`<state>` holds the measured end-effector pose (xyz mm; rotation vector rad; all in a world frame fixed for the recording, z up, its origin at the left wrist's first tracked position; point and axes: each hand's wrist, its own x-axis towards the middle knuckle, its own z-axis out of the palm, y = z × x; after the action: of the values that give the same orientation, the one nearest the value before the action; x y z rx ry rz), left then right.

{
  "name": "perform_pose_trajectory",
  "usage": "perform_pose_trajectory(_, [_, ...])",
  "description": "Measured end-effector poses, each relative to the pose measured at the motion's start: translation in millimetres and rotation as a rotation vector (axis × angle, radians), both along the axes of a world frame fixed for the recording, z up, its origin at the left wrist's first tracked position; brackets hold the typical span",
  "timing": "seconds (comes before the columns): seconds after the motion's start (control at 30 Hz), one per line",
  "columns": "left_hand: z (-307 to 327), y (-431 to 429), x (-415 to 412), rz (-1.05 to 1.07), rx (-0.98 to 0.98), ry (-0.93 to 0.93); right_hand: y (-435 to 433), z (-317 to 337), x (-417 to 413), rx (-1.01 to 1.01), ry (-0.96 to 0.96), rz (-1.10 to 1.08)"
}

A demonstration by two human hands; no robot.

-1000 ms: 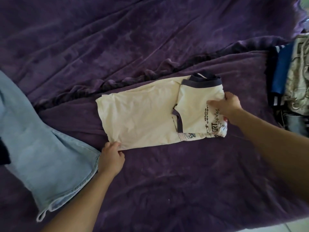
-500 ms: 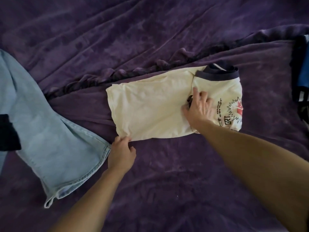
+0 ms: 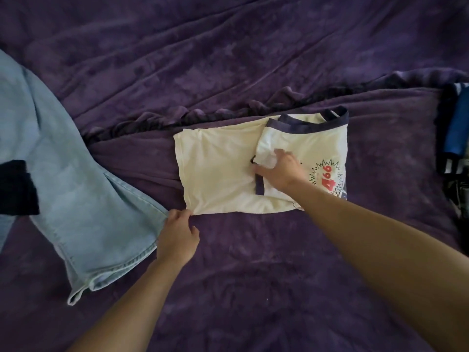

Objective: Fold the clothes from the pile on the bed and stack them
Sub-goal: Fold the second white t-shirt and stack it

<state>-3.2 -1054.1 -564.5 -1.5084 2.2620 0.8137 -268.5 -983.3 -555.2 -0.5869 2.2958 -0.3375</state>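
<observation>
Shirt (image 3: 223,174) corner in left hand (image 3: 176,235)

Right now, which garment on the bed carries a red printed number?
The navy-collared cream T-shirt under the right hand; the light-blue jeans are plain.

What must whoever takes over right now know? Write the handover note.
Left hand: pinches the near left corner of the cream T-shirt.
Right hand: grips the shirt's folded-in sleeve, mid-shirt.
Things: the shirt lies on the purple blanket, sides folded in, navy collar to the right. The light-blue jeans lie spread out to the left. More clothes are at the right edge.
Done: the shirt is narrowed to a strip.
Left: flatten the sleeve, fold the shirt across, stack it, then fold the jeans.
</observation>
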Motion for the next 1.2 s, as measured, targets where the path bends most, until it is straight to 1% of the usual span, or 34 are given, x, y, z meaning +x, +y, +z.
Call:
perform_pose_trajectory(0.03, [0,-1,-1,-0.011,-0.027,0.019,11,0,-9,-0.082,0.06,-0.077])
perform_pose_trajectory(0.07, [-3,-2,-2,-0.029,-0.052,0.04,25,0,-20,-0.154,0.177,-0.162])
perform_pose_trajectory(0.1, [-5,-2,-3,-0.05,-0.068,0.05,40,-2,-34,-0.184,0.321,-0.246])
perform_pose_trajectory(0.13, [-8,-3,-5,-0.068,-0.067,0.041,56,-4,-49,-0.159,0.429,-0.333])
perform_pose_trajectory(0.17, [-12,-3,-7,-0.079,-0.051,0.02,70,-5,-61,-0.091,0.458,-0.409])
perform_pose_trajectory(0.2, [-15,-3,-9,-0.078,-0.025,-0.004,81,-7,-71,-0.008,0.403,-0.462])
perform_pose_trajectory(0.27, [-19,-2,-12,-0.056,0.03,-0.02,92,-11,-84,0.077,0.197,-0.493])
perform_pose_trajectory(0.3, [-19,-1,-13,-0.039,0.038,-0.009,93,-10,-88,0.045,0.117,-0.491])
perform_pose_trajectory(0.33, [-18,-1,-12,-0.016,0.043,0.009,90,-5,-90,-0.017,0.092,-0.483])
perform_pose_trajectory(0.43, [-9,-6,-7,0.041,0.057,0.069,73,28,-79,-0.179,0.17,-0.411])
perform_pose_trajectory(0.5, [1,-12,0,0.076,0.063,0.099,51,58,-57,-0.275,0.213,-0.303])
perform_pose_trajectory(0.57, [11,-17,8,0.134,0.069,0.133,20,82,-24,-0.313,0.199,-0.188])
perform_pose_trajectory(0.63, [20,-24,18,0.196,0.057,0.169,-14,92,11,-0.312,0.15,-0.093])
perform_pose_trajectory(0.73, [31,-38,37,0.286,0.009,0.208,-69,78,63,-0.305,0.083,0.062])
perform_pose_trajectory(0.83, [32,-52,61,0.305,-0.047,0.218,-112,49,114,-0.217,0.002,0.226])
perform_pose_trajectory(0.9, [29,-59,73,0.312,-0.062,0.205,-124,30,139,-0.138,-0.105,0.33])
perform_pose_trajectory(0.97, [24,-66,77,0.323,-0.067,0.204,-119,14,147,-0.12,-0.173,0.353])
perform_pose_trajectory(1.0, [21,-70,75,0.318,-0.063,0.211,-111,9,144,-0.148,-0.154,0.338])
perform_pose_trajectory(1.03, [18,-75,69,0.301,-0.064,0.219,-101,6,136,-0.209,-0.086,0.321])
perform_pose_trajectory(1.1, [12,-83,49,0.196,-0.117,0.232,-79,0,112,-0.335,0.193,0.335])
perform_pose_trajectory(1.13, [10,-86,36,0.105,-0.181,0.243,-68,-2,97,-0.368,0.34,0.36])
perform_pose_trajectory(1.17, [7,-88,21,0.001,-0.26,0.264,-59,-5,83,-0.359,0.444,0.382])
perform_pose_trajectory(1.2, [3,-91,4,-0.096,-0.326,0.286,-51,-9,70,-0.3,0.484,0.405])
